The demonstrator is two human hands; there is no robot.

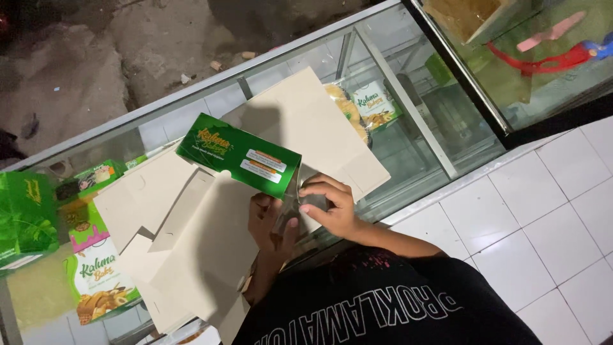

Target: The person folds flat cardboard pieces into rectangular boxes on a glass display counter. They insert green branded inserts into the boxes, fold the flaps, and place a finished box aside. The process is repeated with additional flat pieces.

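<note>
Box blank: my flat-cut cardboard carton (237, 155), green printed face up, lies on the glass worktop (408, 137).
Handling: light, stiff but creasable; I'd hold it along fold edges.
Left grip (271, 220): fingers pressing a flap, closed on it.
Right grip (329, 204): pinching the flap's edge.
Texture: matte grey-beige inside, glossy outside.

Counted on and around the glass desk (408, 102)

Two hands are seen, the left hand (271, 223) and the right hand (329, 204); one green box panel (239, 156) is counted, three unfolded cardboard blanks (191, 236) at least, and two printed snack bags (377, 105) behind the glass
</note>
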